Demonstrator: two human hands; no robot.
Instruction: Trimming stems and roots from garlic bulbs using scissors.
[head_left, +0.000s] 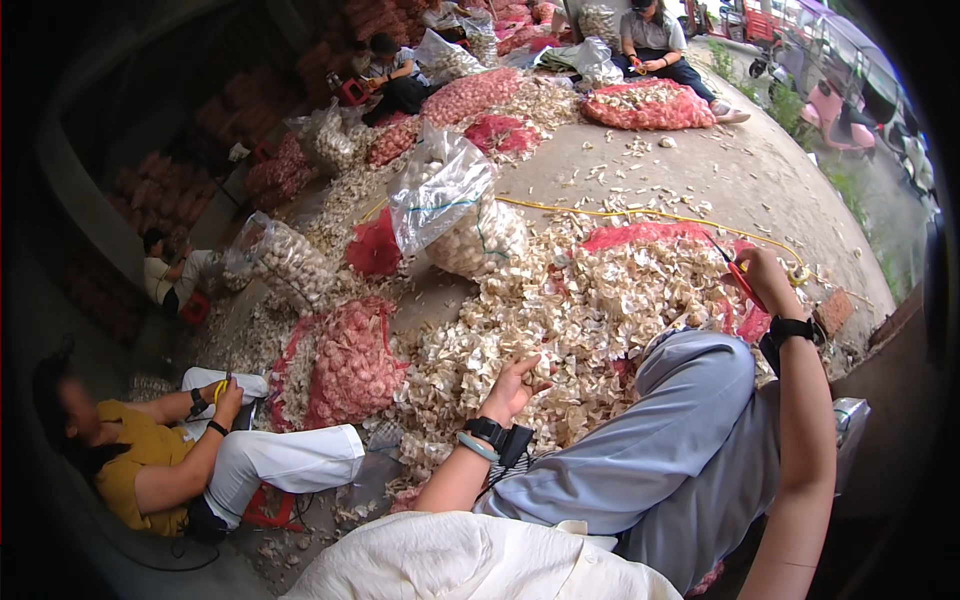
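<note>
My left hand [511,391] is over the near edge of a wide heap of garlic skins and stalks [560,310]. Its fingers curl inward, and whatever lies in them blends with the pale heap. Out to the right, my right hand [768,279] grips a pair of red-handled scissors [741,279]. The blades point up and to the left, over a red mesh sack [645,235] lying flat at the heap's far side. Both hands are well apart, with my bent leg [640,430] between them.
Beyond the heap stands a clear plastic bag of garlic [478,235]. A full red mesh sack [355,365] lies left. A yellow hose [640,211] crosses the concrete floor. A brick [832,312] is at right. A co-worker in yellow [150,460] sits close on the left; others sit farther back.
</note>
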